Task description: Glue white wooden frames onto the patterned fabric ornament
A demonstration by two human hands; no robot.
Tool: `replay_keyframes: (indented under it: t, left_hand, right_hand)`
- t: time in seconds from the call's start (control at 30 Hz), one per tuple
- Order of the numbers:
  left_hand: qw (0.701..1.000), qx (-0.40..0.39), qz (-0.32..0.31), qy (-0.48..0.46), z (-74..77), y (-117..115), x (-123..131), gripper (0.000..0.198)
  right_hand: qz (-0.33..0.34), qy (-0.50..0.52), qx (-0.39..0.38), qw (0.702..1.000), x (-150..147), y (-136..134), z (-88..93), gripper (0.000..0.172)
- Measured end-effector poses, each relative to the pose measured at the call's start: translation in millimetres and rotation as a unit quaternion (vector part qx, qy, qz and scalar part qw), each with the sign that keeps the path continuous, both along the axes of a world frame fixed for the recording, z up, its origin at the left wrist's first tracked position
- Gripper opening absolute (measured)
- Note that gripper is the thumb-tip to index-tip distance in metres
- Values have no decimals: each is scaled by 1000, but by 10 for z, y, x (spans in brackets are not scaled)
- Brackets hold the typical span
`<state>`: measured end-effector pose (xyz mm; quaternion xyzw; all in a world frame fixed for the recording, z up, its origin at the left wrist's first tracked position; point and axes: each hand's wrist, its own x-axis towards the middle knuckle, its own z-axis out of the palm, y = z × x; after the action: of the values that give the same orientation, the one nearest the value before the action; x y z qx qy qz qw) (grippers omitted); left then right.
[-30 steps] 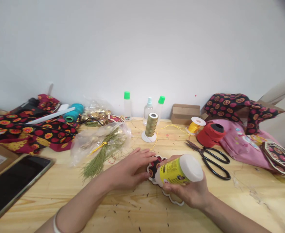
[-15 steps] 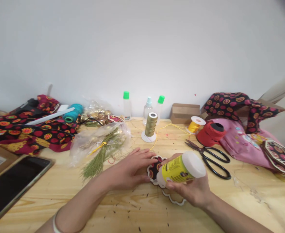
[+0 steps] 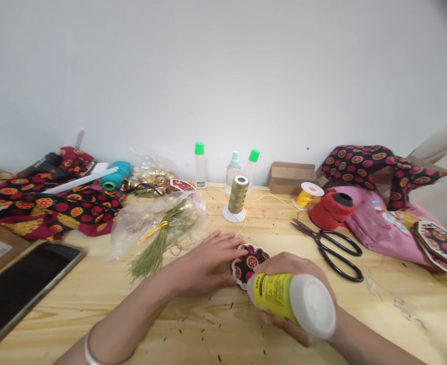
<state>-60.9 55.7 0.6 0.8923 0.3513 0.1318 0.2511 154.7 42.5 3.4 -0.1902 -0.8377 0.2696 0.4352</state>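
A small scalloped piece [image 3: 252, 260], dark patterned fabric with a pale rim, lies on the table. My left hand [image 3: 210, 263] rests at its left side, thumb and index finger on the rim and the other fingers stretched forward. My right hand [image 3: 297, 268] is wrapped round a white glue bottle [image 3: 274, 294] with a yellow label. The bottle is tipped over, its base turned towards me and its narrow end at the lower right rim of the piece. I cannot make out whether glue is coming out.
Black-handled scissors [image 3: 332, 248] lie to the right, near a red thread cone [image 3: 328, 214]. A gold thread spool [image 3: 238, 195] stands ahead. A green tassel bundle [image 3: 150, 253] and a plastic bag [image 3: 126, 228] lie left, with a phone [image 3: 25, 289] farther left.
My right hand has swung the glue bottle down and towards me, uncovering more of the patterned fabric. A pale scalloped outline below the piece is now hidden. My left hand stays put.
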Motion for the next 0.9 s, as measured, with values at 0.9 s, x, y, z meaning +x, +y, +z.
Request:
replay_keyframes:
  t: [0.9]
  left_hand:
    - [999, -33, 21, 11, -79, -11, -41, 52]
  right_hand:
    - [-61, 168, -257, 950, -81, 0, -151, 41]
